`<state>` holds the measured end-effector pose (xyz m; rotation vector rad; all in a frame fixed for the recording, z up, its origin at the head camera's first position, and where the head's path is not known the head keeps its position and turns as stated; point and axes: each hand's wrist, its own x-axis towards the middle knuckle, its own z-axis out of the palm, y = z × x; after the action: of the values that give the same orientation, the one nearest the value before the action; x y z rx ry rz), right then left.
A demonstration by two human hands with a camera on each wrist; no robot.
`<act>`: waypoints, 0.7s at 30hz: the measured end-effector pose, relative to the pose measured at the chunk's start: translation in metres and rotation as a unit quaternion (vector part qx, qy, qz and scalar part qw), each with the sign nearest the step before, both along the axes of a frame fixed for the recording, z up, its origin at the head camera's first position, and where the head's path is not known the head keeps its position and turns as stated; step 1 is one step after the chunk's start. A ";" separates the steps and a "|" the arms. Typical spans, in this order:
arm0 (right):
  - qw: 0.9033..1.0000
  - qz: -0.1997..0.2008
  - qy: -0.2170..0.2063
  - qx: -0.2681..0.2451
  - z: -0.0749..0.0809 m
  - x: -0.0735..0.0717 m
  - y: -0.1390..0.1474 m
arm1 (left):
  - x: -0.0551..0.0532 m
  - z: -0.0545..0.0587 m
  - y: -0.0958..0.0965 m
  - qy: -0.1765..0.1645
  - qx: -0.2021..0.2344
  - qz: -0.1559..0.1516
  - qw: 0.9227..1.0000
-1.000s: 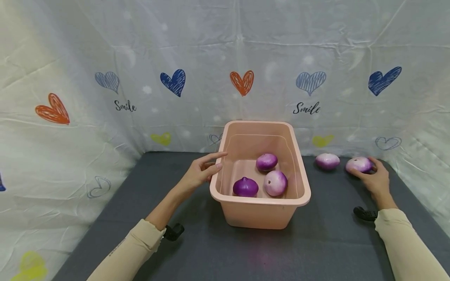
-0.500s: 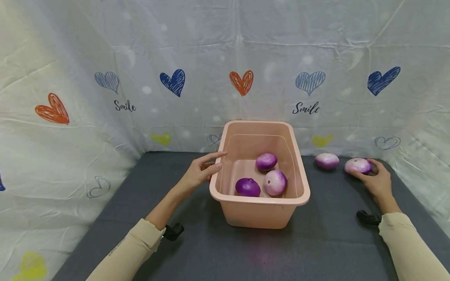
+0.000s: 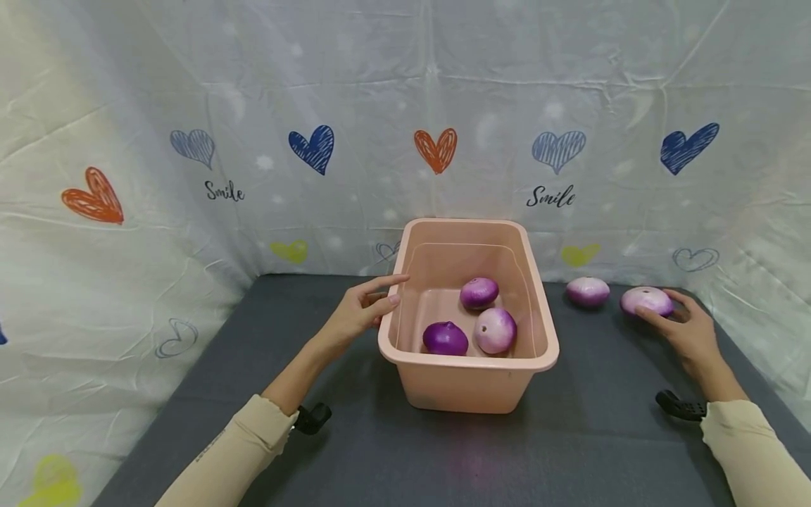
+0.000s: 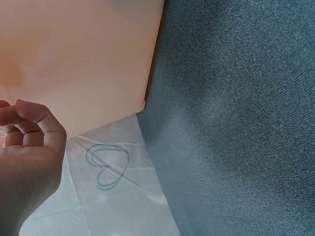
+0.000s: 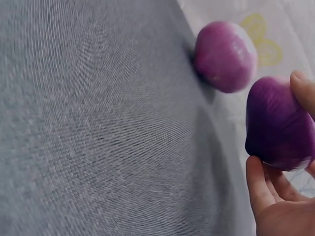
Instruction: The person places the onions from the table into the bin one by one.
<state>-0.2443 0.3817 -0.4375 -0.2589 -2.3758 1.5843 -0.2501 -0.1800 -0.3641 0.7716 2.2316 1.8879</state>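
Observation:
My right hand [image 3: 690,331] holds a purple onion [image 3: 646,301] between thumb and fingers at the back right of the table. In the right wrist view, the thumb lies on one side of this onion [image 5: 278,123] and the fingertips on the other. Another onion [image 3: 588,291] rests just left of it, apart from the hand. My left hand [image 3: 355,313] grips the left rim of a pink plastic tub [image 3: 469,387], index finger and thumb over the rim, the other fingers bent outside. Inside the tub lie three onions: one behind [image 3: 479,292], two in front [image 3: 445,339].
A dark grey cloth covers the table [image 3: 355,451]. Behind it and along the sides hangs a white curtain [image 3: 367,84] printed with hearts and "Smile". A black strap device [image 3: 681,406] sits at the right wrist, another [image 3: 313,419] at the left.
My right wrist and forearm have shifted right and toward me, while the gripped onion has turned slightly. The front left onion in the tub has rocked a little. The left hand stays put.

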 end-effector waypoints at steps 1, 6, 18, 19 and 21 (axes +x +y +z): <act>1.000 0.007 0.001 -0.017 0.001 0.001 0.000 | 0.000 0.000 0.000 0.001 0.000 0.000 1.000; 0.995 0.051 0.005 -0.080 0.011 0.009 0.001 | 0.000 0.001 0.000 -0.001 0.004 -0.002 1.000; 0.960 0.153 0.034 -0.234 0.035 0.026 -0.009 | -0.002 0.000 -0.001 0.003 0.009 -0.004 1.000; 0.956 0.159 0.038 -0.242 0.036 0.026 -0.010 | -0.002 0.000 -0.001 0.003 0.010 -0.004 1.000; 0.955 0.164 0.040 -0.244 0.039 0.028 -0.014 | -0.002 0.001 -0.001 0.001 0.010 -0.003 1.000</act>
<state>-0.2165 0.3680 -0.3990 0.1136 -2.0060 2.2783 -0.2520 -0.1808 -0.3636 0.7838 2.2127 1.9090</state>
